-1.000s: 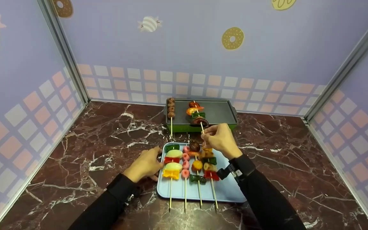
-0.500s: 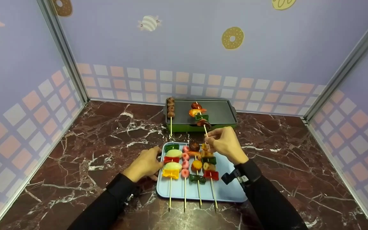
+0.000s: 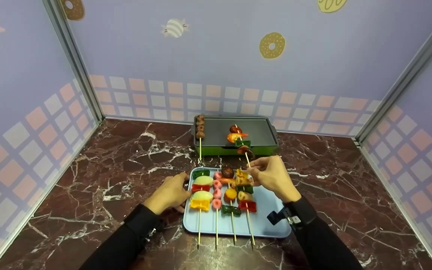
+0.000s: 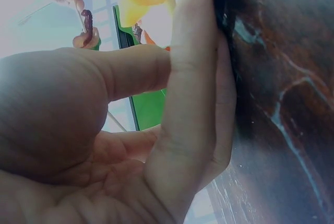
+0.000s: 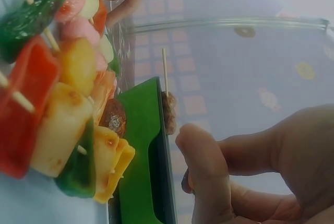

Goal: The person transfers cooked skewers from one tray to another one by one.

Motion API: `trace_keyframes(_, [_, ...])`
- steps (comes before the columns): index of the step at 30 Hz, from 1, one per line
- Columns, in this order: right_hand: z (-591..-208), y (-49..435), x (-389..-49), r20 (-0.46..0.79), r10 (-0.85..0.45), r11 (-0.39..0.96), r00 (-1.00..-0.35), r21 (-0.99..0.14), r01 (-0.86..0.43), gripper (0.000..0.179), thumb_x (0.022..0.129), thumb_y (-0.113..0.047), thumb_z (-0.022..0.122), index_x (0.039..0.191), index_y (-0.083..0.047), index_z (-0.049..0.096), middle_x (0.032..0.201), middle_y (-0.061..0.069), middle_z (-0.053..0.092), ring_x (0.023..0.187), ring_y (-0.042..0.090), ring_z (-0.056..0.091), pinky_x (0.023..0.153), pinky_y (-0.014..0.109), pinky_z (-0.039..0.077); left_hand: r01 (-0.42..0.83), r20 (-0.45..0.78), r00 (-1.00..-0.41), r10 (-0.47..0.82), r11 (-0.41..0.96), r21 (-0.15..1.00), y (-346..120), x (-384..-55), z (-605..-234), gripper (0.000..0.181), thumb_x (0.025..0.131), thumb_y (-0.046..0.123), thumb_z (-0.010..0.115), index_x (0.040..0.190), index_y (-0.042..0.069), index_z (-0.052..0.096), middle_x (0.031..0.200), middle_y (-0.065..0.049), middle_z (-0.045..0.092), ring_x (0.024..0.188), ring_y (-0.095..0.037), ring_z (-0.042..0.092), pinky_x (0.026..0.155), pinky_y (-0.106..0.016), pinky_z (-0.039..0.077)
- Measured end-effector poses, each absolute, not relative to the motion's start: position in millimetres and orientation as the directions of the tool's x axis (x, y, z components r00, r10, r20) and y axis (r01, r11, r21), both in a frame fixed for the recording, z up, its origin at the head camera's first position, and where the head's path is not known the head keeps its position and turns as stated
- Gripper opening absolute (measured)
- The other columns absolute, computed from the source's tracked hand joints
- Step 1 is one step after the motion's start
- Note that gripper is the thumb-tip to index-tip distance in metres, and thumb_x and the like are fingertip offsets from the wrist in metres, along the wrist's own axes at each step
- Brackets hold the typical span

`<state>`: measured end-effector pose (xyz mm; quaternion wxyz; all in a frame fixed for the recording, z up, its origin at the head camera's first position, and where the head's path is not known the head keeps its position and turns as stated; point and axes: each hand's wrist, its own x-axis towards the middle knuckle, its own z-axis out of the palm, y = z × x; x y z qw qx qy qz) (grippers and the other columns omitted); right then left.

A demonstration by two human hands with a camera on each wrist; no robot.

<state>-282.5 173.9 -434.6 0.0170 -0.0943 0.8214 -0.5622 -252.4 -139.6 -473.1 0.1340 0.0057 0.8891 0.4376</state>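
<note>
In the head view, my right hand point(image 3: 274, 177) pinches the stick of a skewer point(image 3: 242, 143) threaded with a shrimp, a green pepper piece and dark brown pieces. This skewer overlaps the front of the green grill point(image 3: 219, 150) in view; whether it touches the plate I cannot tell. My left hand point(image 3: 168, 194) holds the left rim of a light blue tray point(image 3: 268, 225), with fingers point(image 4: 193, 51) against its edge in the left wrist view. On the tray lie a pepper-and-onion skewer point(image 3: 201, 187), a pink skewer point(image 3: 217, 193) and two mixed skewers point(image 3: 231, 195).
A meatball skewer point(image 3: 200, 127) lies along the left side of the grill's dark plate point(image 3: 257, 129), its stick reaching over the front. Beneath is a dark red marbled tabletop point(image 3: 144, 150). Patterned purple panels point(image 3: 223, 56) enclose the back and both sides.
My right hand has drawn the shrimp skewer to the right and toward me, from over the grill plate to its front edge. My left hand and the tray stay about where they were.
</note>
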Motion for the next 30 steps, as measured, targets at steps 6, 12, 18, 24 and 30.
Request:
trace_keyframes(6, [-435.4, 180.2, -274.5, 0.074, -0.169, 0.343, -0.983, -0.93, -0.129, 0.016, 0.094, -0.005, 0.074, 0.108, 0.003, 0.075, 0.096, 0.023, 0.07, 0.066, 0.031, 0.073, 0.061, 0.04, 0.069, -0.094, -0.224, -0.966, 0.132, 0.627, 0.773, -139.9, -252.5, -473.6, 0.051, 0.094, 0.002, 0.069, 0.142, 0.001, 0.051, 0.103, -0.028, 0.063, 0.053, -0.026, 0.07, 0.046, -0.037, 0.065])
trace_keyframes(12, [-438.4, 185.4, -265.9, 0.06, -0.166, 0.333, -0.984, -0.936, -0.113, 0.016, 0.094, -0.001, 0.074, 0.109, 0.003, 0.074, 0.094, 0.021, 0.067, 0.067, 0.032, 0.074, 0.062, 0.041, 0.069, -0.08, -0.209, -0.969, 0.13, 0.638, 0.766, -140.8, -252.1, -472.8, 0.047, 0.093, 0.003, 0.069, 0.137, 0.001, 0.054, 0.1, -0.025, 0.063, 0.052, -0.025, 0.07, 0.045, -0.037, 0.064])
trace_keyframes(18, [-442.2, 190.0, -258.7, 0.043, -0.166, 0.302, -0.985, -0.949, -0.093, 0.013, 0.093, 0.0, 0.073, 0.106, 0.0, 0.075, 0.095, 0.027, 0.067, 0.068, 0.033, 0.074, 0.062, 0.042, 0.069, -0.079, -0.211, -0.968, 0.136, 0.633, 0.77, -140.7, -252.5, -472.6, 0.049, 0.093, 0.001, 0.068, 0.14, 0.0, 0.052, 0.089, -0.019, 0.063, 0.052, -0.025, 0.069, 0.045, -0.037, 0.064])
trace_keyframes(24, [-444.9, 196.4, -251.7, 0.036, -0.175, 0.308, -0.984, -0.947, -0.089, 0.014, 0.094, -0.001, 0.074, 0.107, 0.002, 0.075, 0.099, 0.03, 0.067, 0.069, 0.033, 0.074, 0.063, 0.041, 0.069, -0.092, -0.225, -0.965, 0.132, 0.633, 0.769, -139.8, -252.1, -471.8, 0.05, 0.094, 0.001, 0.068, 0.141, 0.0, 0.051, 0.089, -0.019, 0.062, 0.054, -0.025, 0.07, 0.046, -0.037, 0.065])
trace_keyframes(30, [-445.5, 200.3, -244.0, 0.02, -0.161, 0.302, -0.987, -0.951, -0.069, 0.014, 0.093, 0.0, 0.074, 0.107, 0.003, 0.074, 0.096, 0.023, 0.067, 0.07, 0.034, 0.074, 0.064, 0.042, 0.069, -0.104, -0.233, -0.965, 0.123, 0.636, 0.765, -139.9, -252.4, -472.4, 0.051, 0.094, 0.002, 0.069, 0.142, 0.001, 0.05, 0.092, -0.021, 0.062, 0.054, -0.026, 0.07, 0.046, -0.037, 0.065])
